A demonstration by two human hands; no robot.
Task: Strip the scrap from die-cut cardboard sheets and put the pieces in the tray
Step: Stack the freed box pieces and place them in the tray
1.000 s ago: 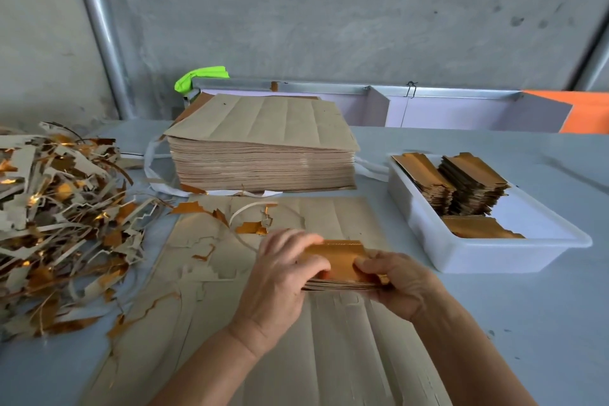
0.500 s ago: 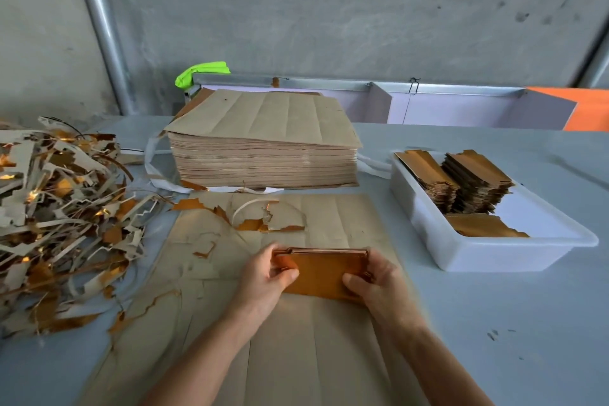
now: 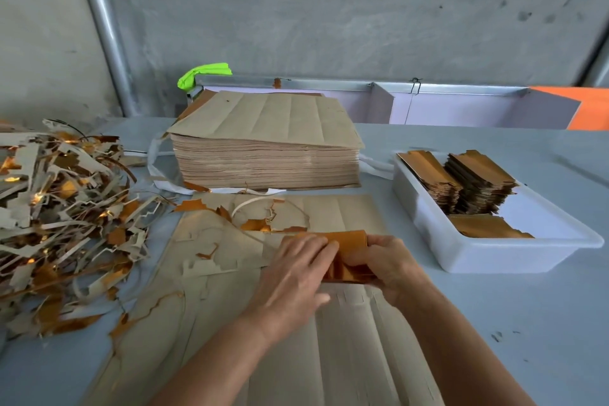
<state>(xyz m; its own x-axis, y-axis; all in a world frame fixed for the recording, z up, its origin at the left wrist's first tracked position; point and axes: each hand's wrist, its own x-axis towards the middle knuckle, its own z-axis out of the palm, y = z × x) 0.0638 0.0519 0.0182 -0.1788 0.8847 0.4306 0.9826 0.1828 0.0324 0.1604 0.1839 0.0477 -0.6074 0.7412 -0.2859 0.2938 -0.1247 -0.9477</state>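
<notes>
Head view shows both your hands meeting over the near middle of the counter (image 3: 494, 323), just above the loose sheets (image 3: 329, 356) spread there. Your left hand (image 3: 293, 277) has its fingers curled over the left end of a small bundle of gold pieces (image 3: 349, 242), and your right hand (image 3: 392, 265) wraps the right end with the thumb across the front, so each grip is closed on that bundle. Holding it from both ends like this looks meant to square the edges and keep the cut pieces from fanning apart before they travel.

Your tray (image 3: 494, 257) sits at the right edge of the counter, near your right hand, already carrying two leaning rows of gold pieces and a few lying flat at its near end. That placement probably lets you drop the bundle in with a short sideways reach.

Scrap (image 3: 59, 214) is heaped along the left edge, well apart from the tray, which keeps waste out of the good pieces. A tall stack (image 3: 267, 155) of unstripped sheets waits at the far middle, so most of the job seems to be ahead.
</notes>
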